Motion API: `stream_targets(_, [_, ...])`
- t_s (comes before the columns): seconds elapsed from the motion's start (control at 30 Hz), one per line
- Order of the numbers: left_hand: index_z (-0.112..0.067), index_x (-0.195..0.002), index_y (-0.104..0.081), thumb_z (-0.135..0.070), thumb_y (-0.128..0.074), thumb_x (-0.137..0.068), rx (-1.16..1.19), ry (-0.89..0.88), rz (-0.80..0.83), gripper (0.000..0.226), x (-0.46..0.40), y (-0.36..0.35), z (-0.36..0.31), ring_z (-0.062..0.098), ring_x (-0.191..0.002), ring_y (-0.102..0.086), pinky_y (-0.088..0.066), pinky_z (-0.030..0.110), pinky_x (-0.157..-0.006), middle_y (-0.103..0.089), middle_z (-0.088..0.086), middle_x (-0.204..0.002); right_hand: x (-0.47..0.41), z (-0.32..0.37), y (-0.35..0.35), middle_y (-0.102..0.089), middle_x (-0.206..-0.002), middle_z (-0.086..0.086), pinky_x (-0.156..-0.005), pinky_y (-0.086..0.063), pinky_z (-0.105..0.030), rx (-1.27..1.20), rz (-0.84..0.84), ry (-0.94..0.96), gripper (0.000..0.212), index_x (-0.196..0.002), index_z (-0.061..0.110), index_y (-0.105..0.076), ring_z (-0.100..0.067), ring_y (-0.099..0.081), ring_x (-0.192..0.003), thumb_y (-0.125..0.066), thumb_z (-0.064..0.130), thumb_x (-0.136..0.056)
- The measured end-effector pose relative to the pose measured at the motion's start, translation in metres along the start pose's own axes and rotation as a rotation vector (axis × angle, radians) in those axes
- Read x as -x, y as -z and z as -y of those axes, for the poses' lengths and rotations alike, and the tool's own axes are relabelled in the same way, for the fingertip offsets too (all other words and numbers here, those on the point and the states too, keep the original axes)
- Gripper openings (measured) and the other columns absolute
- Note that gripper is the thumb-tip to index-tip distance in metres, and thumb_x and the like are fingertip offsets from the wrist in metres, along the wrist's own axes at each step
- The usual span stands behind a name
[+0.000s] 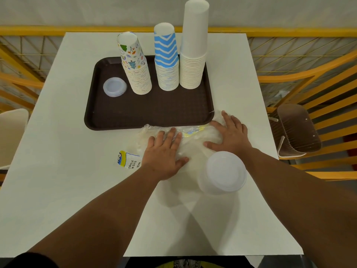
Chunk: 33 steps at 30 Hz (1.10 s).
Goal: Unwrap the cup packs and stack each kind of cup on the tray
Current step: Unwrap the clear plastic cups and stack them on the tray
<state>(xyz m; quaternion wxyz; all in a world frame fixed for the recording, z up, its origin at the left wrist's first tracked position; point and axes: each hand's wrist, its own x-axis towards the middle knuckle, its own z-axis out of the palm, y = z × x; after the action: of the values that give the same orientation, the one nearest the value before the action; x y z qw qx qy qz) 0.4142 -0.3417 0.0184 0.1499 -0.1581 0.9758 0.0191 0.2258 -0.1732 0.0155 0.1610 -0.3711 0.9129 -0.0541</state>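
A dark brown tray (146, 113) lies on the white table. Three upside-down stacks stand on it: patterned cups (136, 66), blue zigzag cups (166, 60) and tall plain white cups (193, 49). A short stack of clear plastic cups (114, 87) sits at the tray's left. Crumpled clear wrappers (195, 132) lie just in front of the tray. My left hand (164, 151) and my right hand (229, 132) both press flat on the wrappers, fingers spread. A stack of clear plastic cups (224, 172) stands beside my right wrist.
A printed wrapper label (127, 160) lies left of my left hand. Yellow railings run behind and beside the table. A brown chair seat (297, 130) is at the right, a pale chair (11, 130) at the left.
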Motion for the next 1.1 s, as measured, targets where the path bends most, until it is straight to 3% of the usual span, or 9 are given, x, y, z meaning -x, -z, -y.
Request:
stream_targets(0.2, [-0.023,-0.155,0.008,-0.079,-0.012,-0.085,-0.014,0.001,-0.023,0.091,0.005,0.008,-0.003,0.034,-0.148,-0.004,-0.009,0.052,-0.116,0.004,0.003,-0.164,0.010,-0.001,0.006,-0.003,-0.164,0.004,-0.119,-0.009,-0.052,-0.132,-0.051,-0.007,0.098,-0.151,0.037,-0.025,-0.028,-0.006,-0.150,-0.045,0.082,-0.066])
stream_targets(0.37, [-0.024,-0.154,0.011,-0.081,-0.013,-0.084,-0.015,-0.002,-0.039,0.094,0.007,0.015,-0.004,0.033,-0.149,0.001,-0.003,0.054,-0.118,0.010,0.003,-0.164,0.020,-0.004,0.008,-0.007,-0.164,0.005,-0.119,-0.009,-0.053,-0.176,-0.123,-0.006,0.093,-0.152,0.037,-0.023,-0.028,-0.010,-0.149,-0.051,0.078,-0.073])
stream_targets(0.6, [-0.024,-0.155,0.008,-0.084,-0.015,-0.081,-0.035,-0.012,-0.092,0.097,0.011,0.029,-0.004,0.033,-0.149,0.002,0.002,0.056,-0.118,0.007,0.003,-0.164,0.033,-0.005,0.020,-0.011,-0.164,0.004,-0.117,-0.010,-0.053,-0.200,-0.179,-0.032,0.087,-0.152,0.035,-0.027,-0.028,-0.013,-0.148,-0.044,0.074,-0.076])
stream_targets(0.87, [-0.024,-0.156,-0.002,-0.086,-0.003,-0.078,-0.068,-0.028,-0.155,0.099,0.019,0.045,0.002,0.032,-0.149,-0.006,-0.001,0.056,-0.119,-0.004,0.003,-0.164,0.050,-0.007,0.031,-0.021,-0.161,0.005,-0.115,-0.015,-0.050,-0.263,-0.290,-0.038,0.084,-0.148,0.033,-0.036,-0.027,-0.022,-0.144,-0.033,0.076,-0.077])
stream_targets(1.0, [-0.022,-0.156,-0.010,-0.074,0.007,-0.084,-0.033,-0.051,-0.198,0.090,0.024,0.056,0.005,0.031,-0.149,-0.010,-0.003,0.054,-0.119,-0.010,0.004,-0.163,0.057,-0.006,0.033,-0.028,-0.159,0.003,-0.113,-0.019,-0.048,-0.291,-0.346,-0.028,0.073,-0.146,0.032,-0.042,-0.027,-0.028,-0.143,-0.031,0.069,-0.084])
stream_targets(1.1, [-0.021,-0.154,-0.023,-0.065,0.000,-0.091,0.057,-0.102,-0.280,0.081,0.028,0.064,0.006,0.030,-0.148,-0.017,-0.005,0.050,-0.120,-0.022,0.005,-0.161,0.066,-0.002,0.037,-0.035,-0.156,0.001,-0.113,-0.020,-0.045,-0.347,-0.391,-0.027,0.067,-0.143,0.028,-0.047,-0.025,-0.031,-0.141,-0.030,0.063,-0.088])
